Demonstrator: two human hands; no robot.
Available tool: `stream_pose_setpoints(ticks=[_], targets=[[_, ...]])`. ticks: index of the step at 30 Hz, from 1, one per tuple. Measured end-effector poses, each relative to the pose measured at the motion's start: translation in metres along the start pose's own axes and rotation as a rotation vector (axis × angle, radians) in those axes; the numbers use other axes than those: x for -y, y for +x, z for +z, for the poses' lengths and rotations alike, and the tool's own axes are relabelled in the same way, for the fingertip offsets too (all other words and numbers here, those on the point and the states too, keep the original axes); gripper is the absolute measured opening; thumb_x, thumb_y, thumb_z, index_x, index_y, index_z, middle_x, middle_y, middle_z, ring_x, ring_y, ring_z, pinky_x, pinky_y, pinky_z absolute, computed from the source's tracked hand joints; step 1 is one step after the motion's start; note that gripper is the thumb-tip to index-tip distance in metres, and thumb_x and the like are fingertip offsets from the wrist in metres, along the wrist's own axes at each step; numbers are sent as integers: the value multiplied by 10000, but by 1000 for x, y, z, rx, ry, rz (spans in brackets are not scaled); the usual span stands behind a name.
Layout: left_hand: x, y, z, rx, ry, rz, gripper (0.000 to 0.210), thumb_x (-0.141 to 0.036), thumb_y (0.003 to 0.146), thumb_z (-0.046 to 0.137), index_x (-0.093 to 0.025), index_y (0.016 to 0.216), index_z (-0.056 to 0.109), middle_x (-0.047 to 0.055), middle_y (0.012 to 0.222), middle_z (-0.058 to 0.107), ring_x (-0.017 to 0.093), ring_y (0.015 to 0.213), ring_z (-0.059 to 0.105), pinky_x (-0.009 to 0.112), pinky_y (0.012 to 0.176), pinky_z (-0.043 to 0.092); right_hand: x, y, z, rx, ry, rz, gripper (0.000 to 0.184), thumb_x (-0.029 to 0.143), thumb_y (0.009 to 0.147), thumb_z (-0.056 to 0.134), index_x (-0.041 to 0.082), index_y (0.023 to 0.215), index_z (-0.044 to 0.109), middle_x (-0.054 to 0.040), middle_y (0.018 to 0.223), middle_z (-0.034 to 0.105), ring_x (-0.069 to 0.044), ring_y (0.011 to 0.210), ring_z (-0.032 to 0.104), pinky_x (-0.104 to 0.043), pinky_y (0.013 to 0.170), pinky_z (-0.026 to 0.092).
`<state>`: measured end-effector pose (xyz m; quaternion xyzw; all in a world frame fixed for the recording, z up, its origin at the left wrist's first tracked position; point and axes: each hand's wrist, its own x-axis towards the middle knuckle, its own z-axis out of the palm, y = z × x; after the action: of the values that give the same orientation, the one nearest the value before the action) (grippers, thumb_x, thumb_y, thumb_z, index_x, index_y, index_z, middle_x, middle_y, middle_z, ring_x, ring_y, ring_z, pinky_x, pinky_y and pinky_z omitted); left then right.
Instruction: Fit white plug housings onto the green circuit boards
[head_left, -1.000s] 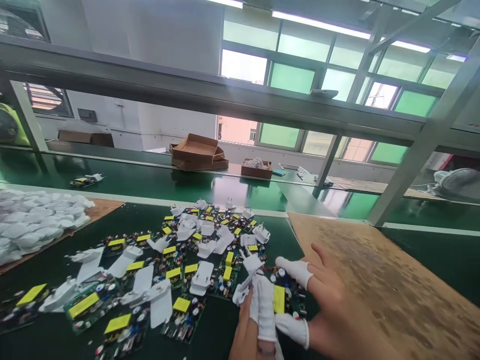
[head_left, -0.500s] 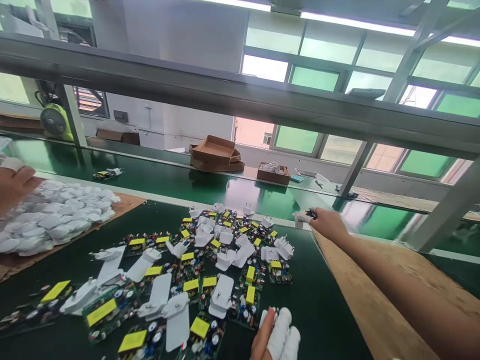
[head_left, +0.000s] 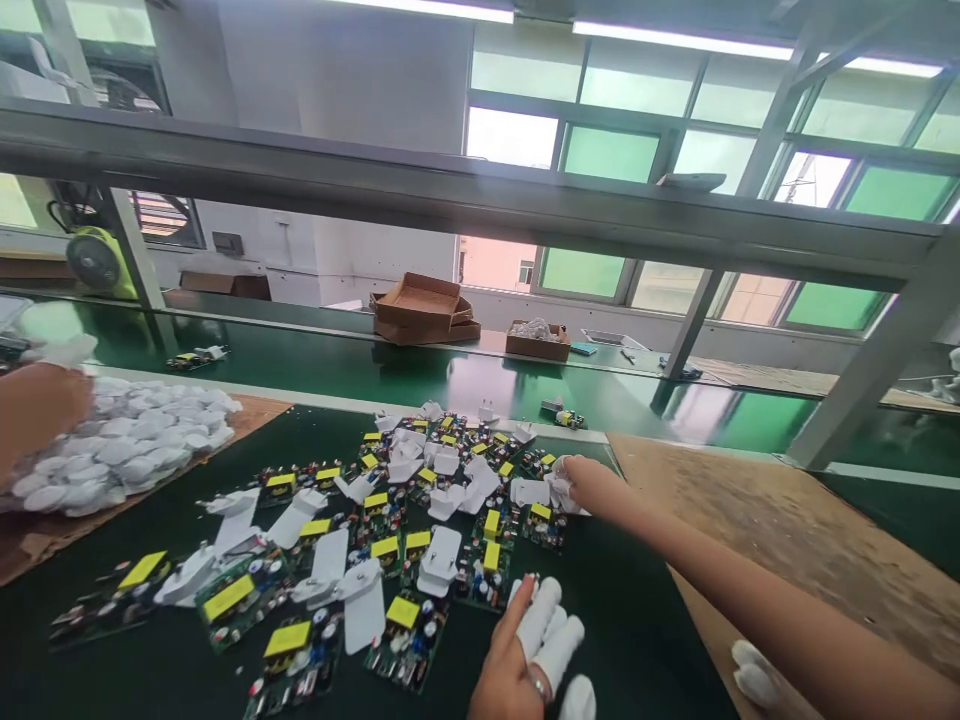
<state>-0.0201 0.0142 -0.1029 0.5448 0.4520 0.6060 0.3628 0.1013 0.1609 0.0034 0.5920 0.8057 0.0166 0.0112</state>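
Working surface: a green bench (head_left: 112,690) holds everything, so parts lie flat within reach of both hands.
Belt: a green conveyor (head_left: 420,370) runs beyond the bench edge; one board with its plug (head_left: 564,416) sits on it, just past the pile.
Wood board: a brown panel (head_left: 787,530) lies at the right; the right forearm crosses above its near corner.
White pile: shells (head_left: 127,445) heaped at the left on a second panel, with another person's hand (head_left: 34,410) beside them.
Boards: circuit boards (head_left: 390,545) with yellow parts and white plug pieces are scattered across the bench middle, loose and overlapping.
Right hand: the right hand (head_left: 581,482) is stretched out, arm nearly straight, fingertips in white cots on a white plug piece (head_left: 559,492) at the pile's far right edge; whether they have pinched it I cannot tell.
Left hand: the left hand (head_left: 529,650) rests low at the near edge, cotted fingers spread and pointing up, holding nothing, just beside the nearest boards.
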Motion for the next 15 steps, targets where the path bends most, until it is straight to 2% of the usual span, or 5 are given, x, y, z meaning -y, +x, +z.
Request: stream_pose_setpoints(ticks=[3,6,11,15], targets=[[-17,-1,-3,7,191,203,335,-305,769,390,-269,1075,522,46,1149,501,175,1041,471,309,882,388,-12,-17,1,-54,47,17,138,204,822,445,121,895,527,-32,853,565,-140,774,541,-328,703,437],[-32,-1,-6,-10,337,293,314,-276,771,378,-263,1026,560,38,1151,504,175,1078,434,308,901,372,-22,-34,-2,-97,116,20,124,170,818,442,123,871,544,-26,827,581,-134,751,549,-316,686,443],[-50,-2,-17,-9,332,247,291,-246,779,390,-221,1004,573,68,1124,524,177,1060,452,299,888,389,-35,-53,-19,-208,264,22,176,115,777,424,120,861,578,-60,832,613,-157,728,560,-289,622,439],[-54,-8,-19,-98,225,157,309,-268,754,442,-191,1033,550,68,1047,576,191,1034,474,301,893,386,-41,-63,-35,-353,404,8,282,97,749,362,131,918,586,-73,912,615,-180,801,553,-269,665,426]])
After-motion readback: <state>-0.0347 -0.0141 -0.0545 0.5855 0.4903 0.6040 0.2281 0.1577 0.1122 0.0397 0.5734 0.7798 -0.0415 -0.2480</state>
